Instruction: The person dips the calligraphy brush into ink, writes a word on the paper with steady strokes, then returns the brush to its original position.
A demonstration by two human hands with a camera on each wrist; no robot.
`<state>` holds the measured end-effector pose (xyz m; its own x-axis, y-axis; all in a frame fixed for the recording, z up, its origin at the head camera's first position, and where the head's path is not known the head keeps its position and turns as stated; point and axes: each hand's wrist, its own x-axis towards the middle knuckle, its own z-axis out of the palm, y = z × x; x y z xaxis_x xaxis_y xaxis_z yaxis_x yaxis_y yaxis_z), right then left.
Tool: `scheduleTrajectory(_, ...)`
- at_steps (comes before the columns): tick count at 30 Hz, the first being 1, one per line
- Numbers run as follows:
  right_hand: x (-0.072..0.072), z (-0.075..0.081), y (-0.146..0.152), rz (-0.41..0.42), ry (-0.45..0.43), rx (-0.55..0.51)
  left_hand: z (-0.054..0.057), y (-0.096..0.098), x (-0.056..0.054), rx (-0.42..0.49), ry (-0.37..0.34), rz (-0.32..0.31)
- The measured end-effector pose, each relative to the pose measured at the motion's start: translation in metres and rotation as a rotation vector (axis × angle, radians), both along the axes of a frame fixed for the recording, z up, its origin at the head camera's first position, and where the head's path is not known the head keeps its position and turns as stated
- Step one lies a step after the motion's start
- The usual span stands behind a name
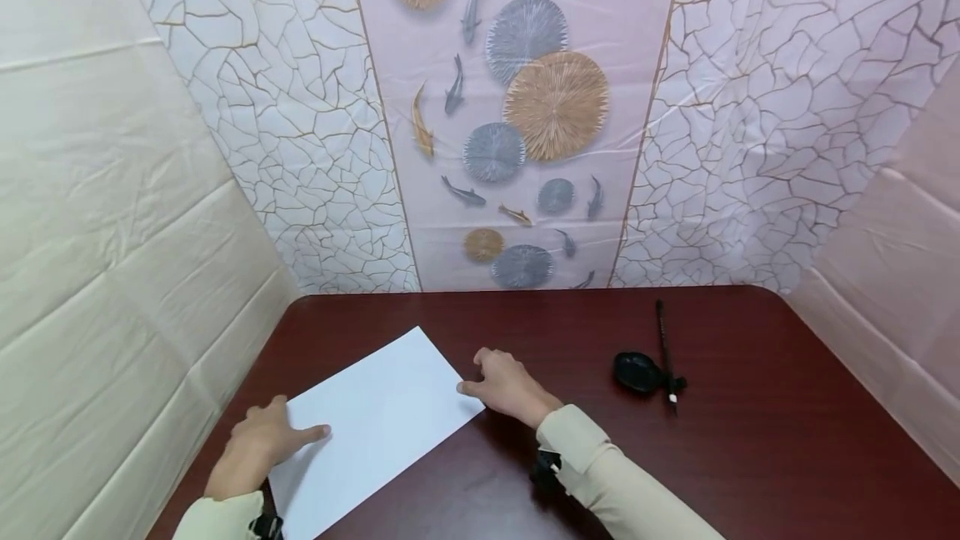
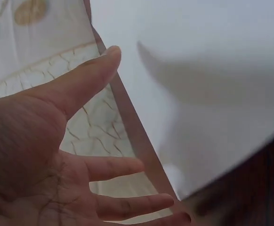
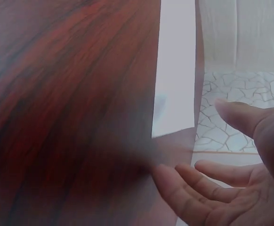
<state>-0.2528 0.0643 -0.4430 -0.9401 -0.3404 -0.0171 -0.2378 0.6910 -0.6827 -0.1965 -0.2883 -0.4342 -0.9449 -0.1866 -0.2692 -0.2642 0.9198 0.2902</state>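
Observation:
A blank white sheet of paper (image 1: pixel 382 423) lies slantwise on the dark red table, left of the middle. At its left end is my left hand (image 1: pixel 258 440), thumb stretched over the sheet and fingers spread beyond the edge. The left wrist view shows this hand (image 2: pixel 57 141) with thumb and fingers apart, a shadow falling on the paper. My right hand (image 1: pixel 510 386) is by the right end of the sheet. In the right wrist view its thumb and loosely bent fingers (image 3: pixel 184 193) are apart, with no paper between them.
Farther right on the table (image 1: pixel 750 457) lie a small black oval dish (image 1: pixel 637 372) and a slim dark brush (image 1: pixel 664 348) with a white band near its tip. Patterned cloth (image 1: pixel 525 148) hangs behind the table, and pale cloth (image 1: pixel 112 232) on the left side.

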Motion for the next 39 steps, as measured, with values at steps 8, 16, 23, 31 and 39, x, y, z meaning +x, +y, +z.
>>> scheduleTrajectory(8,-0.007,-0.008,-0.019,-0.029,0.014,0.045,-0.004,-0.030,-0.015,0.017,-0.019,0.064)
scheduleTrajectory(16,-0.017,-0.013,-0.052,-0.087,0.086,0.208,0.000,-0.039,-0.015,0.031,-0.010,0.055)
scheduleTrajectory(23,-0.017,-0.016,-0.065,-0.121,0.146,0.389,-0.004,-0.032,-0.018,0.061,-0.018,0.047)
scheduleTrajectory(31,-0.013,-0.019,-0.068,-0.142,0.175,0.468,-0.008,-0.029,-0.023,0.039,0.005,0.019)
scheduleTrajectory(39,-0.017,-0.014,-0.074,-0.125,0.169,0.472,-0.011,-0.032,-0.026,0.035,-0.005,0.064)
